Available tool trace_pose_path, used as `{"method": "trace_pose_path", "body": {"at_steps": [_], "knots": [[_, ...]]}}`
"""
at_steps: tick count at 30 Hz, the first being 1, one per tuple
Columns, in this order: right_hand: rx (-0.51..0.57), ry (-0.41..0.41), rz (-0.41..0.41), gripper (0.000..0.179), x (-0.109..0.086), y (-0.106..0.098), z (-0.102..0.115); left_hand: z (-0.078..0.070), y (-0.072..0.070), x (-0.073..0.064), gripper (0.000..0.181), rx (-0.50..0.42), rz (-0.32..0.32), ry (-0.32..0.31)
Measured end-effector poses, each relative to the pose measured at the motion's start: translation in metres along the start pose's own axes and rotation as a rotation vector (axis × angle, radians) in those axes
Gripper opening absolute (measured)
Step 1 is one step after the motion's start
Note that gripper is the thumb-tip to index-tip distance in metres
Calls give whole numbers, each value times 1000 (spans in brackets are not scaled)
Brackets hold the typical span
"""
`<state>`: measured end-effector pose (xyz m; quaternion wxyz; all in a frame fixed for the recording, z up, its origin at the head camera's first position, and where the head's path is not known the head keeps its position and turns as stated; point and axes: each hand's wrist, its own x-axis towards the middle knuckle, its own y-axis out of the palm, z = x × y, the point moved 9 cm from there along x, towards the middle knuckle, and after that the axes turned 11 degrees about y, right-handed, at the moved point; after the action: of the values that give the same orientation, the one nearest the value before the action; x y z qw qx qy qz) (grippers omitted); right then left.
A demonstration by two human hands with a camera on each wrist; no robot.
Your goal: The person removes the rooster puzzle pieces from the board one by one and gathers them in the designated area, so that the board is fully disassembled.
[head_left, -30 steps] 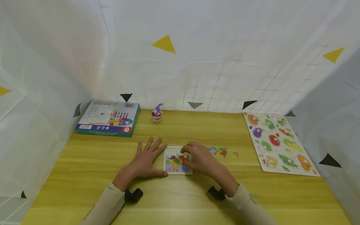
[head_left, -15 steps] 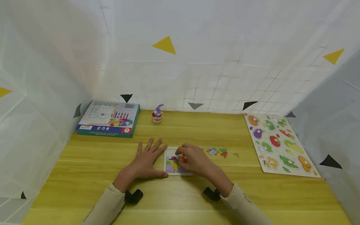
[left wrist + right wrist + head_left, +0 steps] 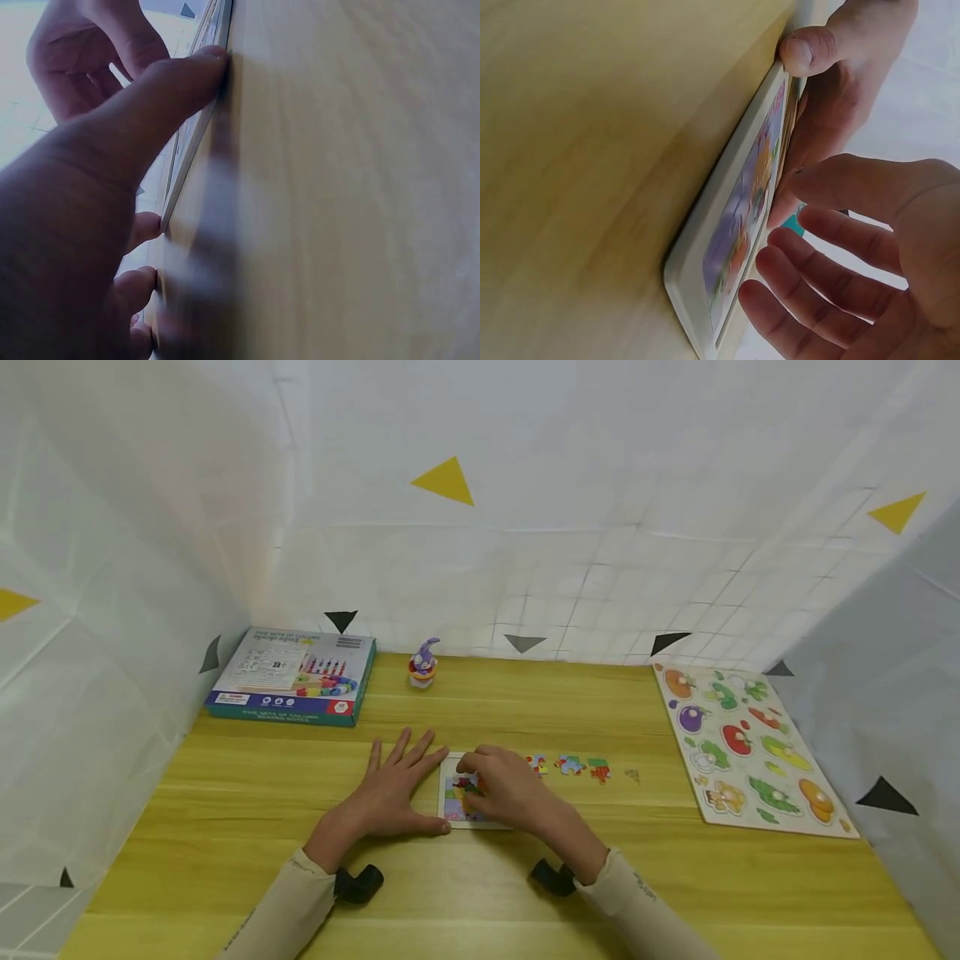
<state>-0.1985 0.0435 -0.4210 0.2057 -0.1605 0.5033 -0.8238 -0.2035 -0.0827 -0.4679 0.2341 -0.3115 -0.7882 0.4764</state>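
Observation:
A small jigsaw puzzle in a pale tray (image 3: 480, 826) lies flat on the table, its bright picture (image 3: 739, 225) seen slantwise in the right wrist view. My left hand (image 3: 390, 797) rests spread at the tray's left side, thumb tip on the near left corner and index fingertip at the far left corner. Over the picture hovers my right hand (image 3: 510, 789), thumb and index finger bent and apart, with the picture showing between them. In the right wrist view its fingers (image 3: 817, 285) are loosely curved and no piece shows between them. The picture's right part is hidden under this hand.
Several loose jigsaw pieces (image 3: 570, 765) lie in a row right of the tray, with a small brownish bit (image 3: 632, 775) at the end. A toy box (image 3: 292, 677) and a purple figurine (image 3: 423, 664) stand behind; a vegetable peg puzzle board (image 3: 738, 777) lies far right.
My right hand has moved left across the tray, from its right edge to over the middle of the picture. Another loose piece now shows beside it. My left hand has stayed put.

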Motion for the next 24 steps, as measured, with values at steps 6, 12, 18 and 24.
{"method": "trace_pose_path", "body": {"at_steps": [6,12,18,24], "knots": [[-25,15,5,25,3,5,2,1,2,1,107,-4,-7,4],[-64,28,20,23,5,8,3,2,2,2,106,5,-12,0],[-101,56,17,22,8,10,5,1,1,1,106,5,-3,-5],[-108,55,-1,17,9,10,9,2,1,1,106,6,-4,-5]]}}
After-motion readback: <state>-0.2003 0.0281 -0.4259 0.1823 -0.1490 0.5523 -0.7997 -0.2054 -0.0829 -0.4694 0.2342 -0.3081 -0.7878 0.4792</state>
